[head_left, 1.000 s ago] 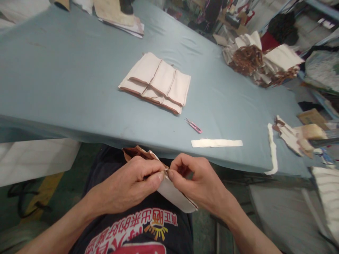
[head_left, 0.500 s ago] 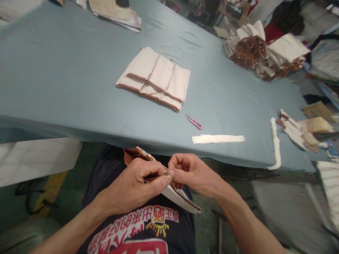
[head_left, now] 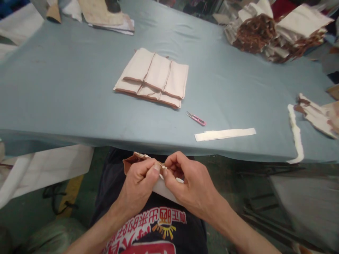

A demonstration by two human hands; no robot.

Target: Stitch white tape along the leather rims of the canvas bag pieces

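Above my lap, just off the table's near edge, both hands grip a cream fabric piece [head_left: 164,189] with brown edging. My left hand [head_left: 140,180] is closed on it, thumb and forefinger pinching the edge. Fingertips of my right hand [head_left: 188,176] are pressed together on the same edge, right beside the left thumb. A brown flap of the piece sticks out past my left knuckles. Much of the piece, and the exact spot being pinched, is hidden behind my fingers.
On the blue-covered table [head_left: 79,106] lie stacked cream fabric panels [head_left: 156,76], pink thread snips [head_left: 196,119], a flat white strip [head_left: 225,134] and a crumpled white strip [head_left: 296,135]. Bundled cream and brown pieces [head_left: 255,33] are heaped at the far right.
My right hand has turned and come over the fabric, covering its right end. My left hand has shifted slightly left. The view has swung a little, moving the table items.
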